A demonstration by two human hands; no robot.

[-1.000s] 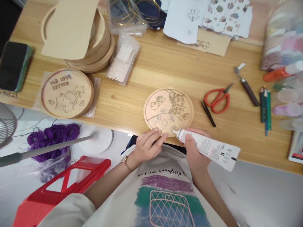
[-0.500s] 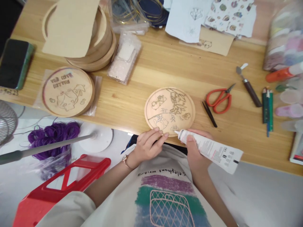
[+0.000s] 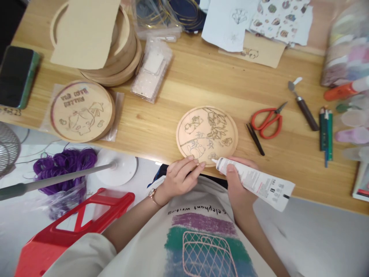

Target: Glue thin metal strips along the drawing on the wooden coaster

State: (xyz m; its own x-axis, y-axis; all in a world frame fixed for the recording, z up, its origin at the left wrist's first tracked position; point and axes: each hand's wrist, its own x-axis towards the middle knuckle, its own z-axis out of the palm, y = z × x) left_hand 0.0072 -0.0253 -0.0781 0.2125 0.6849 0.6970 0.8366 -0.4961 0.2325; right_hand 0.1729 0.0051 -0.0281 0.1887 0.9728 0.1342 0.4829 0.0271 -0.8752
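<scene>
A round wooden disc with burnt line drawings of flowers lies near the table's front edge. My left hand rests at its near rim, fingertips curled and pressed on the edge. My right hand grips a white glue tube, whose nozzle touches the disc's lower rim.
Red scissors, black tweezers, a brown-handled tool and green pencils lie to the right. A second engraved disc, stacked wooden rings, a phone and papers sit left and behind. A red stool stands below.
</scene>
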